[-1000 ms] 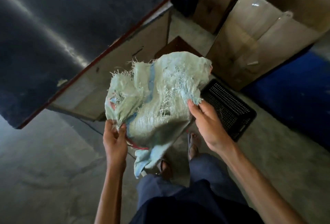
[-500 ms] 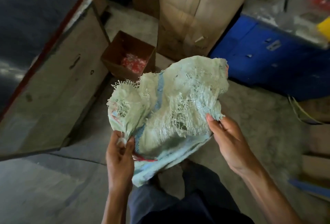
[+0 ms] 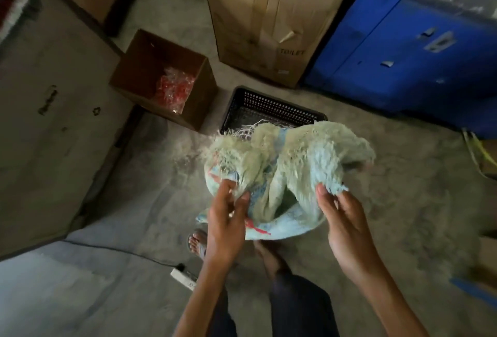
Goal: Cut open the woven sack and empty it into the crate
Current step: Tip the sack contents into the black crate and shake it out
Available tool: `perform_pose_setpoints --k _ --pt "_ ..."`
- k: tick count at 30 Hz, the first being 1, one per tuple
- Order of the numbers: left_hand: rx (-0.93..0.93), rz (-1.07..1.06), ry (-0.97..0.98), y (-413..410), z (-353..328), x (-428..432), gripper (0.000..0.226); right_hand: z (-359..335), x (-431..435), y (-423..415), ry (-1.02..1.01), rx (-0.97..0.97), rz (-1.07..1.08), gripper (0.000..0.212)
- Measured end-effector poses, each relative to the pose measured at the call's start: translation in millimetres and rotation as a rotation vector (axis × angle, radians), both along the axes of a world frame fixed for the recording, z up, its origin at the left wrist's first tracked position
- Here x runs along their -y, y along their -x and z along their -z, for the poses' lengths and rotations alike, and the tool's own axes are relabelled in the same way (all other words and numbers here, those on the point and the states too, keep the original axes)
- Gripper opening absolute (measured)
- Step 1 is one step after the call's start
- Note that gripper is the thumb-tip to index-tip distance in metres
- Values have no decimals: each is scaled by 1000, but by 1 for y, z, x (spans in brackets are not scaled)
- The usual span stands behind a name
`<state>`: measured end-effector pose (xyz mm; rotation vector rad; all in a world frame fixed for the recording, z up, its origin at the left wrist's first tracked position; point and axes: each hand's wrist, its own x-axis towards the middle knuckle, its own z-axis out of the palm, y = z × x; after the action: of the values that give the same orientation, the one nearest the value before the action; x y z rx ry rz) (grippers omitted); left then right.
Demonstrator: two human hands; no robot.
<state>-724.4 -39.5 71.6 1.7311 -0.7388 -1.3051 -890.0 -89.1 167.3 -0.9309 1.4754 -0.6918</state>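
Floor: the bare concrete floor [image 3: 139, 207] carries everything here, and the person stands on it looking straight down, so the work is done at waist height above it.
Blue cabinet: a blue cabinet [image 3: 419, 49] fills the upper right, well apart from the hands; it plays no part that I can judge.
Tall carton: a tall cardboard carton [image 3: 269, 24] stands just behind the crate, likely only stored there.
Small box: an open brown box [image 3: 161, 78] with red-and-clear wrapped pieces [image 3: 174, 89] in its bottom sits just left of the crate.
Crate: the black perforated crate [image 3: 258, 106] rests on the floor directly beyond the sack, its open top facing up to catch whatever falls; what little of its inside shows looks empty, though the sack hides much of it.
Sack: the pale green woven sack [image 3: 290, 170] is held crumpled in the air, its frayed edge and loose strands toward the crate, overlapping the crate's near rim in this view. It looks slack and light, so I judge it is open already and holds little or nothing.
Left hand: the left hand [image 3: 226, 221] pinches the sack's left frayed edge between thumb and fingers, keeping the mouth spread.
Right hand: the right hand [image 3: 344, 226] grips the right edge with its fingertips, palm turned up, so the two hands can stretch and tip the fabric.
Extension socket: a white extension socket [image 3: 183, 277] and its cable lie by the feet, a trip risk.
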Motion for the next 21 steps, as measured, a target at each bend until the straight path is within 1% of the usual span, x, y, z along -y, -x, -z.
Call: perform_pose_setpoints --k 2,3,5,8,10,12,13,14,15,16,17,18,19,20,21 --pt "19 59 46 8 23 44 9 35 39 5 35 -37 2 24" --pt "49 84 57 11 37 66 10 57 59 7 59 -73 -19 18" --pt "117 86 47 16 75 105 19 108 99 13 92 -145 -53 16" --pt "220 128 -51 9 148 157 33 190 152 16 97 -226 -68 29" --pt "384 223 -129 3 204 183 56 259 175 21 48 -345 -104 39" --pt "596 370 -260 0 257 203 77 333 188 27 -44 -516 -138 54" --pt "740 502 -356 0 281 209 76 365 190 29 -97 -606 -145 65" --pt "878 627 -424 1 301 213 68 393 189 32 -176 -695 -133 75" --pt "961 669 -479 3 319 217 62 417 186 34 -256 -776 -87 80" --pt "1011 651 -520 5 335 219 61 436 184 35 -298 -842 -13 80" --pt "1030 574 -556 8 347 218 64 451 179 36 -288 -885 78 75" --pt "1024 476 -586 11 359 217 71 460 174 35 -217 -906 164 69" --pt "1007 370 -585 16 370 214 76 467 167 34 -88 -906 205 63" --pt "993 293 -557 21 377 210 79 473 161 31 70 -895 191 60" --pt "992 245 -492 24 383 205 80 478 155 26 215 -877 124 57"
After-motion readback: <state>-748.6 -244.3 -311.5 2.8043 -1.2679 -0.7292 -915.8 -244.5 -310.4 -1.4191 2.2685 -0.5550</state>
